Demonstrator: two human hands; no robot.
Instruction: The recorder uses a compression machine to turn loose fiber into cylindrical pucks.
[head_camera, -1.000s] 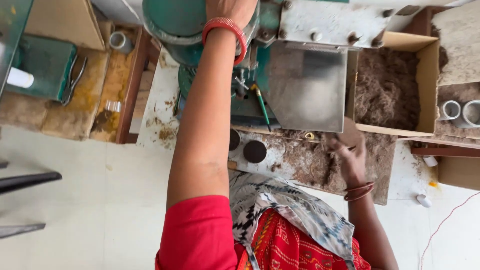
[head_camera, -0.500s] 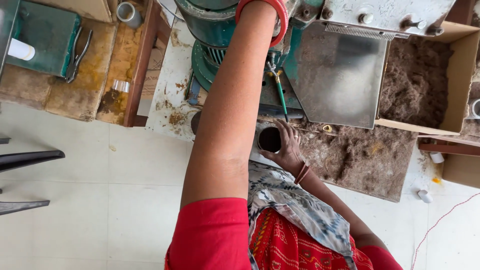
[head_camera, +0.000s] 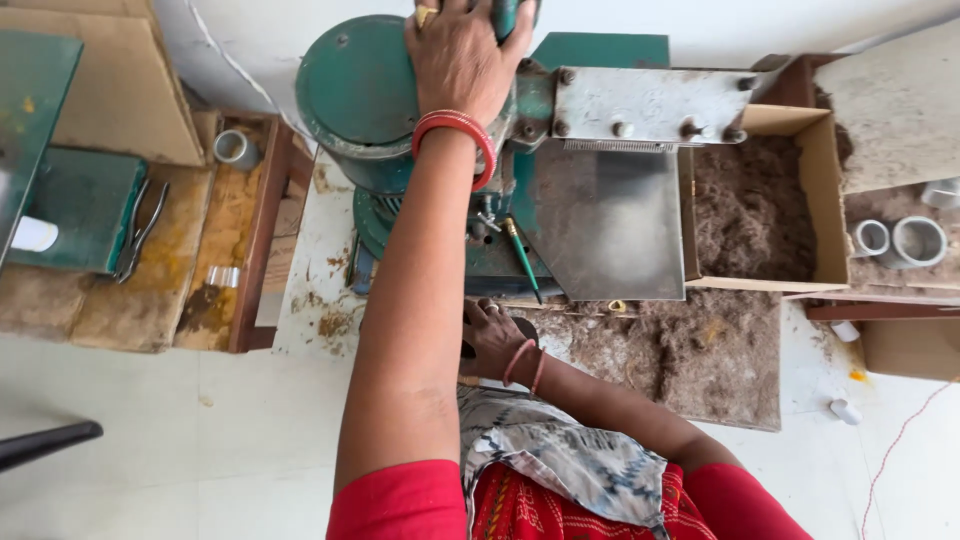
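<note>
Left hand (head_camera: 465, 55) still clamped on green machine (head_camera: 360, 95); right hand (head_camera: 492, 340) moved leftward, grip unclear.

A round green machine (head_camera: 400, 110) with a grey metal chute stands upright on the floor, its green handle (head_camera: 505, 15) at the top gripped from above

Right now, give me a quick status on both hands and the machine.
Left hand on top of green machine, gripping a handle. Right hand low at machine base, beside the fibre pile. Left forearm hides its fingers.
</note>
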